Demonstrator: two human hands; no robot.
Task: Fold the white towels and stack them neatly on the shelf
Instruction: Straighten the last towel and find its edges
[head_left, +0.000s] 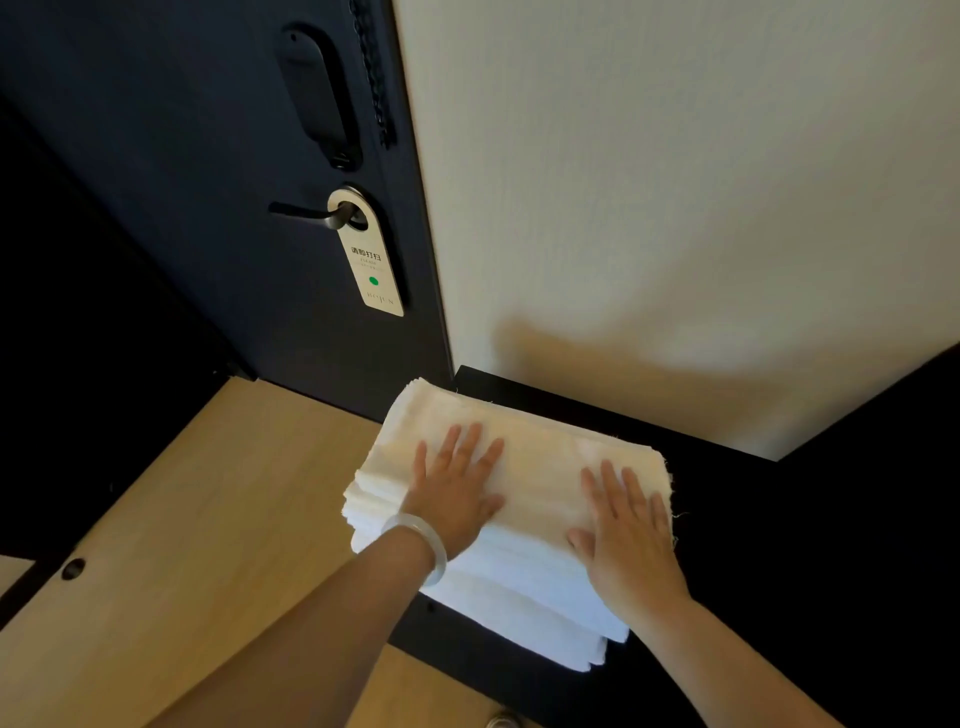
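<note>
I have 2 hands flat on a stack of folded white towels (524, 525) that sits on a dark shelf (727, 519) in the corner where a pale wall (675, 182) meets a dark door (218, 156). My left hand (457, 486), a pale bangle (423, 545) on its wrist, presses the left half of the top towel with fingers spread; my right hand (626, 530) presses the right half the same way, and neither hand grips anything, both lying open, palm down. The stack's near layers step out toward me in an uneven staircase, and its near-left part appears to jut past the shelf's front edge, above the tan wooden floor (182, 545). That is where I judge the risk lies: if I push down harder at the near side, or slide my palms toward me, the top folds could shear off the lower ones and the stack could tip off the shelf onto the floor. Loose threads show at the right edge of the top towel, so a dragging palm could also snag and pull a fold open. A hanger tag (371, 260) dangles from the door handle (311, 214), well clear of the towels.
</note>
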